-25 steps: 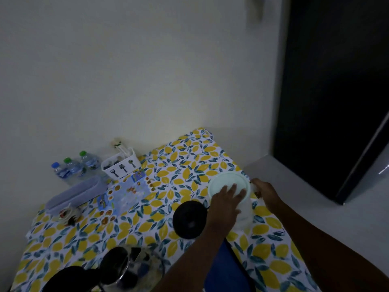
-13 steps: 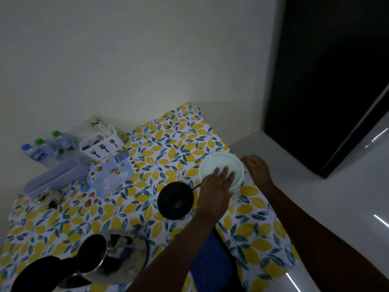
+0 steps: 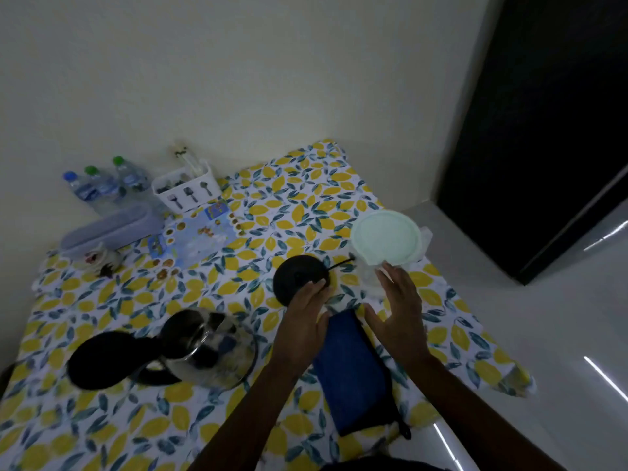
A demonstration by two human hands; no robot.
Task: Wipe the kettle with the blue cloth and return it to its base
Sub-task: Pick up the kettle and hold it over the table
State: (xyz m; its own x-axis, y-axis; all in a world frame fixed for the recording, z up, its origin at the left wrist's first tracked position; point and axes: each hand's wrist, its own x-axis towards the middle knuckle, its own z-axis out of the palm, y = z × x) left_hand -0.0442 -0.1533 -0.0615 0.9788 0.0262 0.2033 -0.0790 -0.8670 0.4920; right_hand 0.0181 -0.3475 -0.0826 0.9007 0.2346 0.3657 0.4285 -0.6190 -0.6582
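A glass kettle [image 3: 207, 351] with a black handle and its black lid flipped open stands on the lemon-print tablecloth at the lower left. Its round black base [image 3: 295, 278] lies to the right of it, cord running off to the right. A folded blue cloth [image 3: 353, 372] lies near the table's front right edge. My left hand [image 3: 304, 321] hovers open between the base and the cloth, fingertips over the base's near rim. My right hand [image 3: 401, 307] is open above the cloth's far end, just short of the plastic jug, and holds nothing.
A clear plastic jug with a pale green lid [image 3: 385, 237] stands near the right table edge. At the back left are three water bottles [image 3: 102, 183], a white cutlery caddy [image 3: 187, 188], a long lidded box [image 3: 108, 227] and a printed mat [image 3: 193, 236]. A dark doorway [image 3: 543, 130] is on the right.
Both hands have come off the jug and drawn back toward me, over the base and the blue cloth. The view has tilted down, showing more of the kettle and cloth.
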